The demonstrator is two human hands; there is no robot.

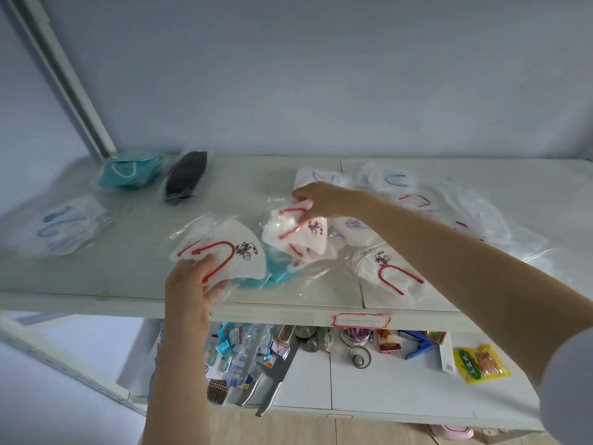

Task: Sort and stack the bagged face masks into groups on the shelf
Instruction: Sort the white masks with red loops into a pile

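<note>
My left hand pinches a bagged white mask with red ear loops near the front edge of the white shelf. My right hand grips a second bagged white mask with red loops at the middle of the shelf. A teal bagged mask lies partly under these two. Another red-loop mask rests to the right. A loose pile of bagged white masks spreads over the back right. At the back left sit a teal mask, a black mask and a blue-loop white mask.
A slanted shelf post rises at the back left. The lower shelf carries packets, knives, small tins and a yellow snack bag. A red-bordered label is stuck on the upper shelf's front edge.
</note>
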